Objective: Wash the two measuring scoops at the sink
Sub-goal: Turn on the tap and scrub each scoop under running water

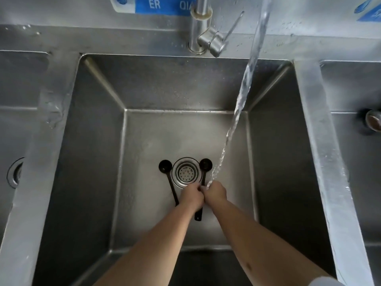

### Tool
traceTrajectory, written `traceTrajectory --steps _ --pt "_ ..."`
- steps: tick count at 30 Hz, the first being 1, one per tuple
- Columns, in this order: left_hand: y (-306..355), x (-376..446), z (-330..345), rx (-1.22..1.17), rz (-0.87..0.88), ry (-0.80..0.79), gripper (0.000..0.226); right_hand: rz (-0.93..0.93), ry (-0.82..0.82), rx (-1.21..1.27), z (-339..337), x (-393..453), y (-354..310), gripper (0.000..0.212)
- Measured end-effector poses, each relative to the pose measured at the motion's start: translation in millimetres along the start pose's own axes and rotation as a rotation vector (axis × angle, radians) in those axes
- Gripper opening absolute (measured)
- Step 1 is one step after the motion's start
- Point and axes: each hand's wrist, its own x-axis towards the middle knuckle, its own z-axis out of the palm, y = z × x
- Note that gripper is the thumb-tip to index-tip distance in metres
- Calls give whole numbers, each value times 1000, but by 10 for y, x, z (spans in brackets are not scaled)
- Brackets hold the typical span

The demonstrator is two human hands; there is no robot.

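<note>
Two black scoops lie on the sink [185, 131] floor, beside the drain [186, 172]: the left scoop [168, 176] and the right scoop [204, 170]. The left hand [191, 196] and right hand [215, 193] press together, curled, under the water [243, 87]. They hide parts of both handles. I cannot tell if either hand grips anything.

I count two black measuring scoops: the left scoop [169, 179] and the right scoop [204, 176], one on either side of the one round drain strainer [186, 172]. I see three steel basins: the middle basin [103, 141], a left basin [18, 120] and a right basin [354, 141]. There is one faucet [201, 27], one stream of water [243, 89], and my two hands: left hand [191, 196], right hand [215, 193].
</note>
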Motion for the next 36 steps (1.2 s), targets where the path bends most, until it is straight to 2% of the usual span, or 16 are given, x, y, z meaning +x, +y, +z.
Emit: traceTrajectory --steps 4,8,12,15,17,19,21,23,26,29,34,36 --pt "-53 -134 -69 -4 29 -15 17 -9 -89 40 -30 -144 66 21" --pt "55 -470 -281 -153 47 -44 16 -21 -185 332 -264 -652 46 31" --pt "303 -801 -498 -416 -7 -69 14 61 -234 529 -588 -1244 -64 19" --pt "563 -938 -629 -616 -9 -114 15 76 -253 702 -789 -1532 -125 22" --pt "752 -1014 -702 -734 31 -210 21 102 -227 741 -874 -1668 -169 21" --pt "923 -1087 -753 -772 78 -240 18 110 -214 737 -940 -1778 -214 13" --pt "1047 -1136 -778 -766 87 -203 21 103 -224 726 -982 -1858 -239 9" --pt "1110 -1173 -797 -699 100 -154 20 94 -233 723 -1012 -1921 -257 14" --pt "1126 -1201 -850 -670 60 -150 17 42 -232 664 -1048 -1999 -287 12" --pt "1121 -1188 -918 -600 11 -154 6 11 -183 581 -1071 -2071 -328 14" --pt "1194 -1231 -993 -361 -37 -120 14 22 -87 634 -1133 -2144 -364 16" --pt "1224 -1266 -997 -456 -61 -159 16 -3 -76 613 -1140 -2172 -363 15"
